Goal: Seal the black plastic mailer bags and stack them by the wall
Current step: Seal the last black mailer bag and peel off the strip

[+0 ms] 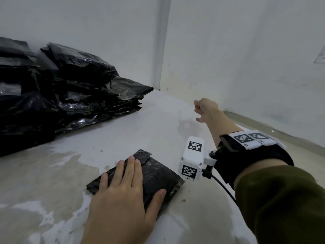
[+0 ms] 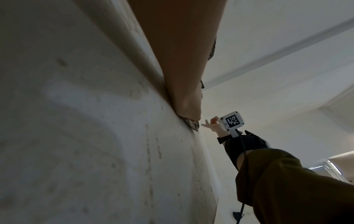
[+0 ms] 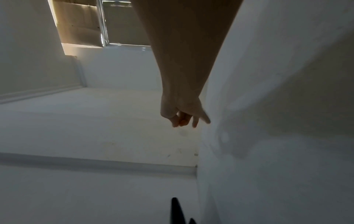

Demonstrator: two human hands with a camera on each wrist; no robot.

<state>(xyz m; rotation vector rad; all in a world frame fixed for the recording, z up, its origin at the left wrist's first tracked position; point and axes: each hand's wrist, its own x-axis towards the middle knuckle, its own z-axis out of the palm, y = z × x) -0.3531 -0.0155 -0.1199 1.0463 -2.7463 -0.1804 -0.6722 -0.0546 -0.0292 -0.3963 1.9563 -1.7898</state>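
A small black mailer bag point(image 1: 158, 176) lies flat on the pale floor, its flap folded over at the far end. My left hand point(image 1: 126, 187) rests flat on top of it with straight fingers and the thumb along its near edge. In the left wrist view only a crinkled corner of the bag point(image 2: 193, 126) shows under the palm. My right hand point(image 1: 205, 110) is stretched out towards the wall corner, above the floor, fingers loosely curled; I see nothing in it point(image 3: 182, 116). A stack of black mailer bags point(image 1: 79, 88) leans against the wall at the left.
White walls point(image 1: 246, 59) meet at a corner with a vertical trim point(image 1: 164, 50) behind the stack. The floor point(image 1: 158, 124) is pale and patchy. A wrist camera and its cable hang from my right forearm just right of the bag.
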